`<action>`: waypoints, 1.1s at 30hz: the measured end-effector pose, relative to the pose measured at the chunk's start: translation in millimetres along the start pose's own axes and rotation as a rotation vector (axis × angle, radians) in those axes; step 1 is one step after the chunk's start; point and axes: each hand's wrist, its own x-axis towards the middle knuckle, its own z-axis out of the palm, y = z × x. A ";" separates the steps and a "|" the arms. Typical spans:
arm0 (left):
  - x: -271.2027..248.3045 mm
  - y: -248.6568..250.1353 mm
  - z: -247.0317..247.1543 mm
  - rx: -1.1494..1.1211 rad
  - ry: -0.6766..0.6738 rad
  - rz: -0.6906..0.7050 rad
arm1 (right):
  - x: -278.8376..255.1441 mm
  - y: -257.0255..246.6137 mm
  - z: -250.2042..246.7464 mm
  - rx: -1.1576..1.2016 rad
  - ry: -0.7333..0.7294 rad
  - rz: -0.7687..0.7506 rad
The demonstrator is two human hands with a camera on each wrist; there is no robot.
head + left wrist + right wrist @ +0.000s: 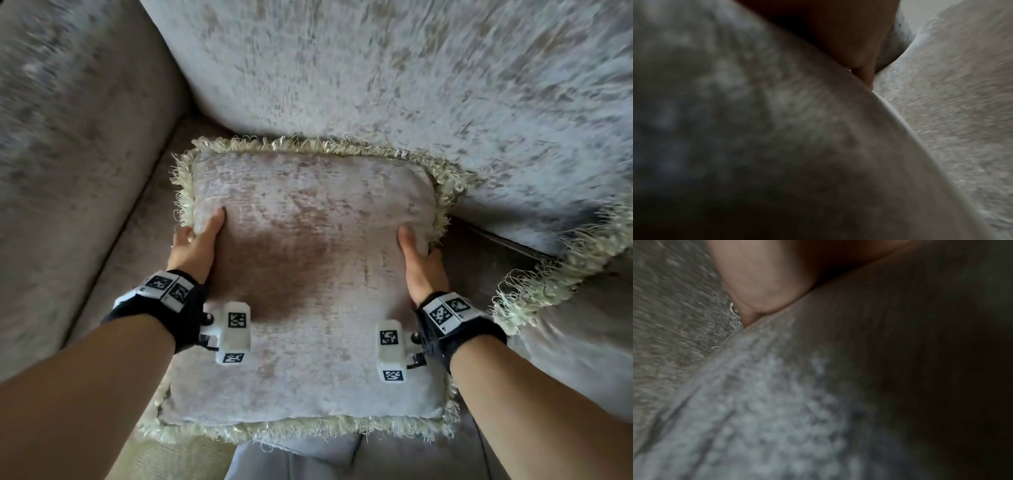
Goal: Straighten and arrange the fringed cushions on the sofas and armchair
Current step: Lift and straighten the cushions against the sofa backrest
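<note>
A square fringed cushion [308, 274] fills the centre of the head view, held over the sofa seat [137, 236] with its far edge up against the pale mottled back cushion [394, 68]. The left hand [195, 246] grips its left edge, thumb laid on the top face and the other fingers hidden behind the fabric; the right hand [419, 260] clamps the right edge the same way, thumb on top. The two hands sit well apart, one on each side. At the left of the frame rises the sofa's padded armrest [68, 137], leaving a narrow corner beside the cushion. At the right edge a second fringed cushion [565, 274] lies close by, its shaggy fringe just beside the right wrist. Both wrists wear black straps with white marker blocks. The wrist views are dim and blurred: each shows only a bit of hand [849, 40] [760, 280] pressed against cushion fabric [756, 129] [777, 402], with sofa upholstery behind.
</note>
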 end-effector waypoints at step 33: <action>-6.0 164.1 -63.1 -0.412 -0.340 0.714 | -74.4 -85.9 -1.4 0.685 0.278 -0.546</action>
